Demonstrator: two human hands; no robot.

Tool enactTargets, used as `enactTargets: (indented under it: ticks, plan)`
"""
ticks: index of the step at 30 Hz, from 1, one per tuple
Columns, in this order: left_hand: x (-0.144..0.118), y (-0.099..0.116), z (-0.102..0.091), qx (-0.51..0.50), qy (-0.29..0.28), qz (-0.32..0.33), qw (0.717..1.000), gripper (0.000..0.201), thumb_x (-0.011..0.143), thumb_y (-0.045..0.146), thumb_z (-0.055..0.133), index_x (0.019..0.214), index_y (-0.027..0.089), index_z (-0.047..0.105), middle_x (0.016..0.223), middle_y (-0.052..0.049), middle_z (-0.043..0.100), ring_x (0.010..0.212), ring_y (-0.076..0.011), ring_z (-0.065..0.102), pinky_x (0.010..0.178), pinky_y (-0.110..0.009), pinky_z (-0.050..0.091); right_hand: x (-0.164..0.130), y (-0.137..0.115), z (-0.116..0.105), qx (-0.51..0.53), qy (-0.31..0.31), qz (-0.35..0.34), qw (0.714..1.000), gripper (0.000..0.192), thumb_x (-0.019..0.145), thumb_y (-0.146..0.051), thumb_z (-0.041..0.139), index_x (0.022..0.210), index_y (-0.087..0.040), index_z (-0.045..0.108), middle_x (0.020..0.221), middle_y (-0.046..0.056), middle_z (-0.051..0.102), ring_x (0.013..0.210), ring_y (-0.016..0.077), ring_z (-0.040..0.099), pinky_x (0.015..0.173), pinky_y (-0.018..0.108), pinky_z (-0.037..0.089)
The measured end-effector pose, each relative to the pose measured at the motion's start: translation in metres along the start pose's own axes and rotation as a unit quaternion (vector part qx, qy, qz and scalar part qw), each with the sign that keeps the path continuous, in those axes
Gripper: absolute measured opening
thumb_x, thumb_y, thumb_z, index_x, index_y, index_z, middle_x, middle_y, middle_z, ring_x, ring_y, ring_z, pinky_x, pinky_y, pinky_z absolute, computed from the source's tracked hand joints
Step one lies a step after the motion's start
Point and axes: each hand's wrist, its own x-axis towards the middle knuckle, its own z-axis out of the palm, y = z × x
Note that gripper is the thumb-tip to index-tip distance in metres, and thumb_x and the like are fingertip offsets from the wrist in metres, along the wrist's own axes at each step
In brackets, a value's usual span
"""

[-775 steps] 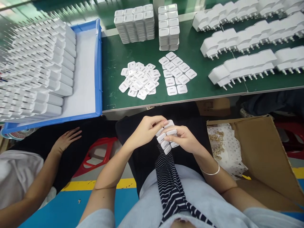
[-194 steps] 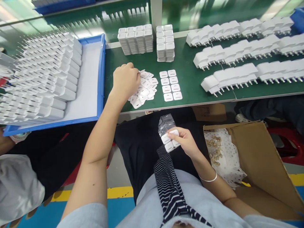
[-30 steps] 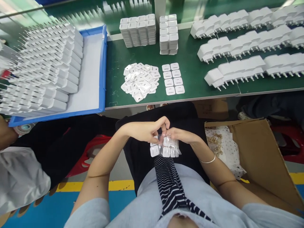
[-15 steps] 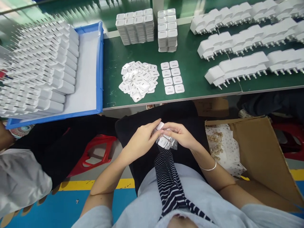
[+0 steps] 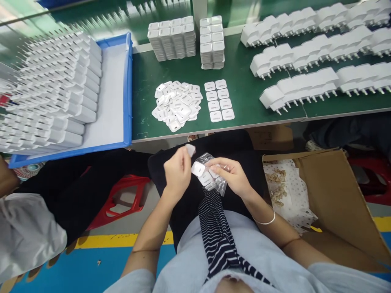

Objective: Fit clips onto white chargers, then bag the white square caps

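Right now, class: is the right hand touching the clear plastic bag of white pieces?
Touching. The head view shows the right hand with its fingers laid on the clear plastic bag, gripping it.

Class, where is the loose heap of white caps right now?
The heap lies on the green bench, between the blue tray and the caps grid.

Bright, even overhead light fills the scene; glare streaks the glossy green surface toward 12 o'clock; the white chargers in the blue tray [image 5: 127, 87] at 10 o'clock smear with wide-angle stretch and blur; bench edges bow toward the corners; soft shadow lies under the bench [image 5: 244, 93]; the left hand [image 5: 178, 173] is slightly motion-blurred.
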Motion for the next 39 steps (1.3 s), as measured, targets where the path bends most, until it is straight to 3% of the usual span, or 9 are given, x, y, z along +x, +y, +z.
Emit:
enactTargets:
  ticks: [4,8,11,17,23,28,33,36,39]
  plan:
    - [-0.007,-0.004,-0.006,0.056,0.093,0.048,0.993,0.035,0.102,0.028,0.036,0.115,0.015,0.065,0.112,-0.010,0.073,0.102,-0.0187,0.070,0.093,-0.030,0.053,-0.003,0.001,-0.004,0.015,0.054,-0.010,0.998,0.017,0.080,-0.034,0.074,0.091,-0.021,0.076,0.084,0.004,0.077,0.075,0.0198,0.072,0.068,0.031,0.058]
    - [-0.027,0.006,0.005,0.016,-0.083,0.110,0.990,0.037,0.100,0.024,0.041,0.131,0.013,0.058,0.132,-0.011,0.064,0.120,-0.0190,0.063,0.105,-0.032,0.049,-0.004,0.002,0.000,0.000,0.067,-0.037,0.997,0.015,0.083,-0.033,0.072,0.092,-0.022,0.076,0.087,0.004,0.077,0.077,0.0196,0.071,0.071,0.031,0.058]
    - [-0.033,0.013,0.011,-0.093,-0.194,0.039,0.976,0.038,0.100,0.030,0.043,0.132,0.016,0.059,0.132,-0.009,0.065,0.120,-0.0199,0.063,0.105,-0.032,0.048,-0.004,0.004,0.004,-0.025,0.055,-0.068,0.996,0.016,0.085,-0.034,0.070,0.094,-0.022,0.076,0.092,0.004,0.077,0.079,0.0187,0.071,0.072,0.030,0.057]
    - [-0.022,0.008,0.008,-0.221,-0.272,-0.116,0.929,0.041,0.097,0.048,0.045,0.086,0.016,0.069,0.080,-0.004,0.071,0.074,-0.0188,0.066,0.069,-0.028,0.052,-0.006,0.010,0.002,-0.027,0.009,-0.063,0.998,0.017,0.086,-0.035,0.069,0.096,-0.022,0.075,0.097,0.005,0.077,0.089,0.0211,0.072,0.081,0.033,0.057]
    - [0.001,0.011,-0.007,0.021,-0.093,0.033,0.995,0.043,0.101,0.037,0.038,0.067,0.018,0.056,0.057,0.000,0.054,0.053,-0.0114,0.051,0.059,-0.024,0.040,-0.021,-0.004,-0.001,0.007,0.019,-0.068,0.997,0.013,0.087,-0.032,0.070,0.096,-0.025,0.076,0.094,0.004,0.078,0.090,0.0222,0.074,0.084,0.035,0.059]
    - [0.074,-0.009,-0.017,0.198,0.158,0.110,0.961,0.041,0.101,0.036,0.034,0.111,0.014,0.067,0.099,-0.015,0.074,0.090,-0.0240,0.071,0.080,-0.032,0.051,-0.022,-0.012,-0.010,0.051,0.063,-0.034,0.996,0.017,0.084,-0.036,0.072,0.093,-0.023,0.075,0.086,0.006,0.078,0.075,0.0230,0.074,0.068,0.035,0.061]
    - [0.134,-0.017,-0.004,0.247,0.075,0.176,0.950,0.045,0.100,0.032,0.032,0.127,0.011,0.062,0.138,-0.017,0.059,0.136,-0.0312,0.048,0.118,-0.051,0.028,-0.004,-0.008,-0.013,0.060,0.095,-0.034,0.993,0.018,0.082,-0.037,0.074,0.091,-0.021,0.075,0.084,0.006,0.078,0.070,0.0209,0.072,0.061,0.031,0.059]
    - [0.142,-0.011,0.001,0.246,0.002,0.175,0.953,0.046,0.101,0.036,0.032,0.129,0.016,0.062,0.142,-0.013,0.056,0.144,-0.0337,0.036,0.120,-0.061,0.012,0.005,-0.008,-0.010,0.057,0.118,-0.047,0.990,0.018,0.081,-0.037,0.074,0.091,-0.021,0.075,0.083,0.006,0.078,0.069,0.0199,0.072,0.061,0.030,0.058]
    - [0.145,-0.004,-0.001,0.217,0.016,0.145,0.965,0.047,0.102,0.041,0.029,0.134,0.023,0.058,0.150,-0.010,0.047,0.147,-0.0335,0.029,0.119,-0.065,0.002,0.011,-0.008,-0.008,0.052,0.132,-0.047,0.989,0.019,0.080,-0.037,0.075,0.089,-0.020,0.075,0.081,0.005,0.077,0.071,0.0205,0.072,0.063,0.031,0.058]
